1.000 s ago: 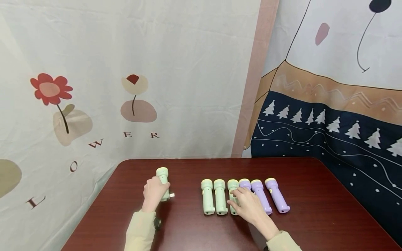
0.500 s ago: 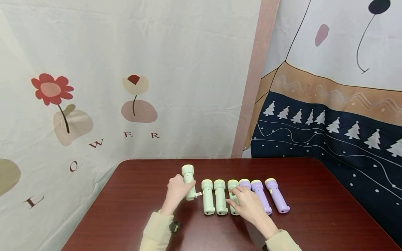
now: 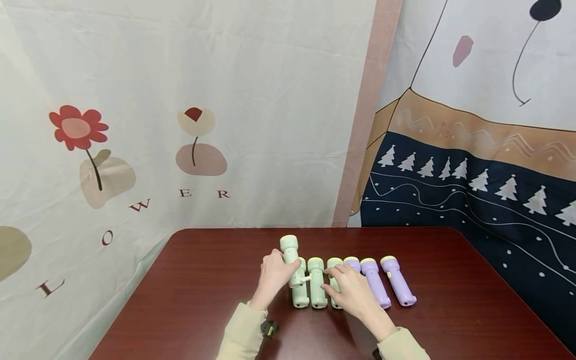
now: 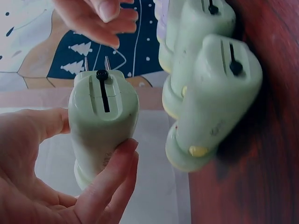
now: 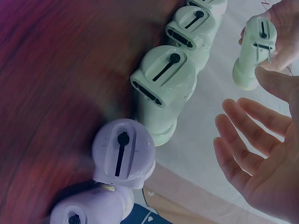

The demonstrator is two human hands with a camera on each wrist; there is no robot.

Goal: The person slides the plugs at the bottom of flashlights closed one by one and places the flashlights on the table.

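Note:
My left hand (image 3: 276, 275) grips a pale green flashlight (image 4: 103, 126) between thumb and fingers. This flashlight is raised above the table, and two metal plug prongs (image 4: 106, 63) stick out from the side of its tail end. In the head view it overlaps the leftmost green flashlight (image 3: 300, 297) of a row. Two more green flashlights follow, one in the middle (image 3: 318, 287) and one (image 3: 335, 302) partly behind my right hand (image 3: 353, 292). That right hand is held over the row with fingers spread and loosely bent; the right wrist view shows nothing in its palm (image 5: 266, 172).
Purple flashlights continue the row: one (image 3: 352, 262) mostly hidden by my right hand, one (image 3: 377, 287) beside it, and one (image 3: 398, 282) slightly apart at the right end. All lie on a dark red-brown table (image 3: 202, 280). A printed cloth (image 3: 270, 125) hangs behind its back edge.
My left hand has carried the green flashlight rightward from the left side of the table to over the row's left end. My right hand has hardly moved.

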